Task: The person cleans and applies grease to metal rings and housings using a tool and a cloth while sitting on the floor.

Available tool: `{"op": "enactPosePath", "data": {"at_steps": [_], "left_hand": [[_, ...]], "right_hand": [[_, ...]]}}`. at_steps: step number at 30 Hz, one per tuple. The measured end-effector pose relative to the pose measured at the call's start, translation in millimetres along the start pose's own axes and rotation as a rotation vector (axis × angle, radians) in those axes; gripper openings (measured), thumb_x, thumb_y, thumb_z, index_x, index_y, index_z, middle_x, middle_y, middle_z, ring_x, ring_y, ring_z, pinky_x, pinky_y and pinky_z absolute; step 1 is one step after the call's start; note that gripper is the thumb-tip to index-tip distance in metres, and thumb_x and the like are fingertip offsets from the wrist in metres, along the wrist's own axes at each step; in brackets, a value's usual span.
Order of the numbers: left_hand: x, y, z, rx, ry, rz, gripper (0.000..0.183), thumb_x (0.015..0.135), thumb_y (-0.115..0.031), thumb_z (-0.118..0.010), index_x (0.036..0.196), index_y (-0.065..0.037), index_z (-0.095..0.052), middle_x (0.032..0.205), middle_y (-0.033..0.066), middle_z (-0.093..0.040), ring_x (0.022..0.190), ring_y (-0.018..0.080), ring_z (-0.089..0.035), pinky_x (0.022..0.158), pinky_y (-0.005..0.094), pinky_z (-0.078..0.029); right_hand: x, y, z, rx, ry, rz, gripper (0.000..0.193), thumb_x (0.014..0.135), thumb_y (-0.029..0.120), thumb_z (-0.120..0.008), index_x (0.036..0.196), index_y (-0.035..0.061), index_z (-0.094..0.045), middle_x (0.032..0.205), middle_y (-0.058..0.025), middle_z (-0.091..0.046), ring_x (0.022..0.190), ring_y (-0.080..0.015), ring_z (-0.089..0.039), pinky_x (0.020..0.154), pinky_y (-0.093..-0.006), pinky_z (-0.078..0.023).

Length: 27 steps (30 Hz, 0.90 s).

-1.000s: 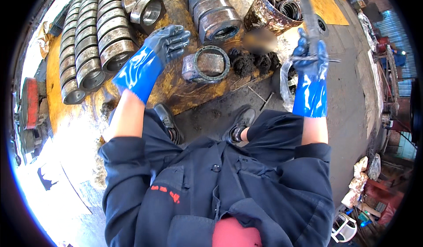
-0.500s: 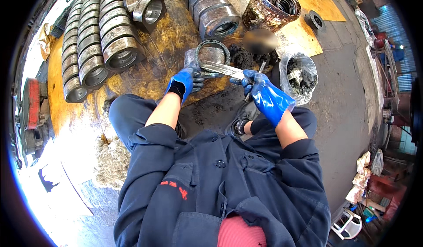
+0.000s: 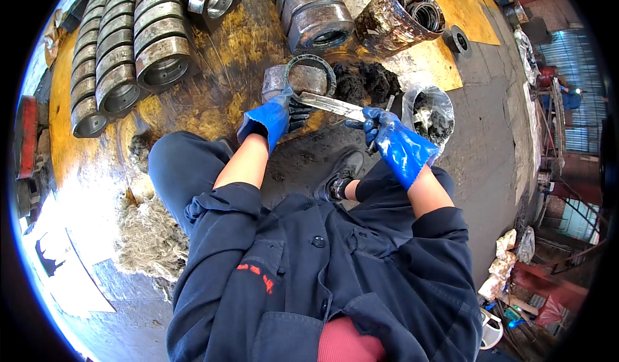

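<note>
Both my hands wear blue rubber gloves with dark, greasy fingers. My left hand (image 3: 276, 118) is closed on the near edge of a dark metal ring (image 3: 331, 78), held upright. In my right hand (image 3: 390, 136) is a flat, silvery metal bar tool (image 3: 332, 106); its exact kind is unclear. The tool's far end meets the ring's lower edge beside my left fingers. A thin rod end pokes up past my right glove, and I cannot tell whether it belongs to the tool. Behind the ring stands a short metal cylinder (image 3: 274, 81).
Black greasy matter (image 3: 364, 83) lies heaped beyond my hands, near a clear plastic bag-lined container (image 3: 429, 113). A rusty bucket (image 3: 393, 23) holds several rings. Rows of ridged metal cylinders (image 3: 164, 46) lie at the left, another (image 3: 316, 20) ahead. Tangled fibre (image 3: 151, 236) sits left of my leg.
The view has shifted a little, so the surroundings sit differently. The bar tool's far end has moved from across the ring's opening down to its lower edge. Both grips stay the same.
</note>
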<state>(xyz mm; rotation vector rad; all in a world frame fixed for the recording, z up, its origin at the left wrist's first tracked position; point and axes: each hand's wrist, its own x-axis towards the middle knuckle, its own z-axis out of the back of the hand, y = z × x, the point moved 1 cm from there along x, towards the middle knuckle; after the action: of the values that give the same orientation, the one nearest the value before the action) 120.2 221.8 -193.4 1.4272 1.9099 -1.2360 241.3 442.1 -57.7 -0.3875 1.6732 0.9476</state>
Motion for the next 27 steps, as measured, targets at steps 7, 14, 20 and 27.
{"op": "enactPosePath", "data": {"at_steps": [7,14,20,27], "left_hand": [[12,2,6,0.054,0.005,0.008,0.056,0.094,-0.061,-0.043,0.104,-0.010,-0.065,0.097,0.0101,-0.071,0.081,0.0247,-0.068,0.067,0.0386,-0.053],[21,4,8,0.091,0.013,-0.011,0.055,0.095,-0.060,-0.043,0.104,-0.010,-0.065,0.097,0.0095,-0.072,0.081,0.0241,-0.068,0.067,0.0379,-0.053],[25,5,7,0.136,0.048,-0.026,0.054,0.095,-0.059,-0.044,0.104,-0.010,-0.066,0.097,0.0089,-0.072,0.082,0.0236,-0.068,0.067,0.0374,-0.052],[17,1,-2,0.115,0.024,-0.011,0.041,0.098,-0.048,-0.044,0.096,-0.014,-0.067,0.084,0.0052,-0.072,0.065,0.0191,-0.065,0.057,0.0332,-0.050]], "right_hand": [[-5,18,20,-0.113,-0.167,0.150,0.009,0.091,0.015,-0.061,0.097,0.0081,-0.063,0.065,-0.0053,-0.057,0.044,-0.0109,-0.049,0.031,-0.0231,-0.030],[-88,21,-34,-0.994,-0.102,0.510,0.030,0.094,0.031,-0.058,0.105,0.0046,-0.068,0.075,-0.0042,-0.068,0.062,-0.0092,-0.060,0.053,-0.0240,-0.046],[-82,-42,-72,-1.626,-0.209,0.945,0.035,0.079,0.022,-0.058,0.112,0.0127,-0.063,0.083,-0.0190,-0.066,0.084,-0.0378,-0.065,0.077,-0.0468,-0.051],[-48,-72,-34,-1.512,-0.256,1.488,0.009,0.078,0.018,-0.062,0.087,0.0142,-0.060,0.066,-0.0055,-0.060,0.063,-0.0234,-0.063,0.055,-0.0377,-0.050]]}}
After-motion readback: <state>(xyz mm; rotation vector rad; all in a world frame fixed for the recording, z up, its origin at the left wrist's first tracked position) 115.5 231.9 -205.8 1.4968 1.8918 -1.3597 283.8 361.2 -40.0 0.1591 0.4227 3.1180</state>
